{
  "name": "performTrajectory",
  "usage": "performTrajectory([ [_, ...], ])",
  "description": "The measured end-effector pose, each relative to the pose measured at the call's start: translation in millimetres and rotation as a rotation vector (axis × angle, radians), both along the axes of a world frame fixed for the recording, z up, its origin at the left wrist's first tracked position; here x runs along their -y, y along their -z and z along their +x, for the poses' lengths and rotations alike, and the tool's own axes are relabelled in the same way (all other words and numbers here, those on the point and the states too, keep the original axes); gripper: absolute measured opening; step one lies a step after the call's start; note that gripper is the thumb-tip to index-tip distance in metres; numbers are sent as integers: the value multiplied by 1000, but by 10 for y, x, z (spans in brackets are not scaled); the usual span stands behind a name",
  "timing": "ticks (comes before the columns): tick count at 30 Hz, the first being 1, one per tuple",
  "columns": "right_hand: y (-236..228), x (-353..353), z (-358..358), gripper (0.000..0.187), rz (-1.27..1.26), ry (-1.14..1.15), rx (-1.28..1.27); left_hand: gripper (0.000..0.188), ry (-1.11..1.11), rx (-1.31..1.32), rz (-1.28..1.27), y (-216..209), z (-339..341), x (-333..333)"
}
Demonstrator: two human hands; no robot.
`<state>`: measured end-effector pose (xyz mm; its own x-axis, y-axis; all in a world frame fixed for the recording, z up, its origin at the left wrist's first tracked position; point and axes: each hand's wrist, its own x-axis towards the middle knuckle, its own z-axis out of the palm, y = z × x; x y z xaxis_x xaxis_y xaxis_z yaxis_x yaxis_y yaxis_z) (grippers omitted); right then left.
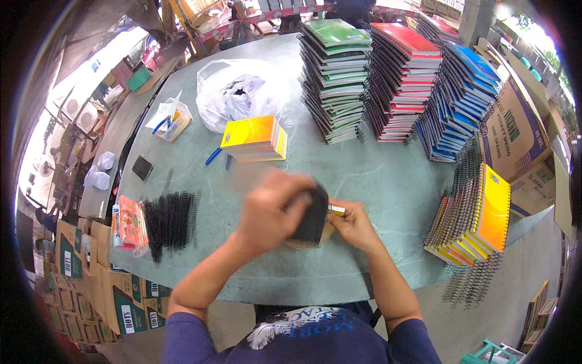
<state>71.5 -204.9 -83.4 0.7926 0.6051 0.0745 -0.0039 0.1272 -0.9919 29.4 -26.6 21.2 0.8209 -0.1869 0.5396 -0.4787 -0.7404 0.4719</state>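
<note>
At the middle of the table, my right hand (353,225) pinches the edge of a small notebook (336,210), of which a white and yellow end shows. A flat black piece (315,221), perhaps its back cover, stands between my hands, with a tan rounded thing (297,244) partly showing beneath. My left hand (276,209) is at the black piece's left side, smeared by motion, so its grip cannot be made out. Beyond it sits a stack of unbound yellow notebooks (253,138). Loose black spiral coils (173,224) lie to the left.
Tall stacks of spiral notebooks in green (336,85), red (405,85) and blue (464,103) stand at the far right. Bound yellow notebooks (479,215) lean near the right edge, beside a cardboard box (512,133). A plastic bag (233,97) and a small tub (177,126) are at the back left.
</note>
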Motion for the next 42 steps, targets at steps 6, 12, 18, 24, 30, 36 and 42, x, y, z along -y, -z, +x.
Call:
performTrajectory([
  [6, 77, 13, 9, 32, -11, -16, 7, 23, -40, -67, -66, 24, -4, 62],
  [12, -75, -28, 11, 36, 137, 60, -46, 30, 213, -373, 88, 740, -771, 353],
  [18, -135, 145, -10, 26, -188, 148, 110, 26, 75, 107, 180, 132, -104, 348],
  [24, 0, 173, -142, 19, -172, 298, 72, 27, 261, -174, 331, 262, 179, 131],
  [30, -54, 198, -149, 16, -286, 292, 157, 20, 331, -148, 282, 263, 178, 203],
  [36, 49, 183, -163, 14, -321, 376, 220, 21, 386, -163, 174, 325, 178, 268],
  [42, 39, 211, -207, 17, -337, 389, 166, 23, 340, -142, 125, 341, 141, 197],
])
